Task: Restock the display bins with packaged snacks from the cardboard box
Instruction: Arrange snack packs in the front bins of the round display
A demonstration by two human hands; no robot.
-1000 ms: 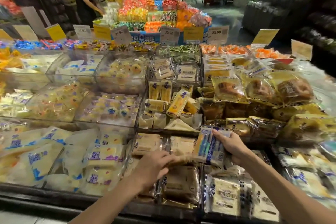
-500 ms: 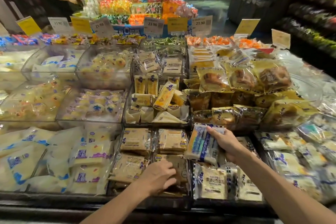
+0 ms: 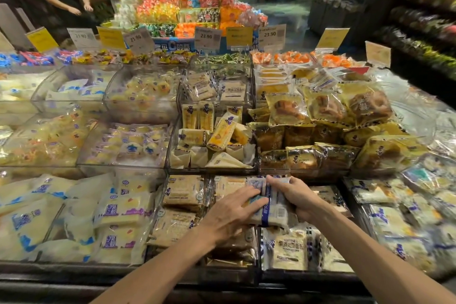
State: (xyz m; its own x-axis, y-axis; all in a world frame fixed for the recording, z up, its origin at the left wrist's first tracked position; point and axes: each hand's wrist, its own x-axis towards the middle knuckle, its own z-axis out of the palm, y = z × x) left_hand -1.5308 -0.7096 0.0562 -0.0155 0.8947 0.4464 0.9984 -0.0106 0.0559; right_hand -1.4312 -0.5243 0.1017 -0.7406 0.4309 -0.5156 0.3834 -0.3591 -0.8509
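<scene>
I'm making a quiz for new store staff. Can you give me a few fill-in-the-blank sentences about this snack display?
1. The packets in hand are white with a ____ band.
2. They are touched by ____ hands: the left hand and the right hand.
3. The price tag behind the green sweets reads ____.
Missing words: blue; two; 23.90.

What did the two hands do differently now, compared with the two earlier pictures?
The left hand left the tan packets and moved right onto the blue-striped packets. The right hand still grips those packets. Other stock looks unchanged.
</scene>
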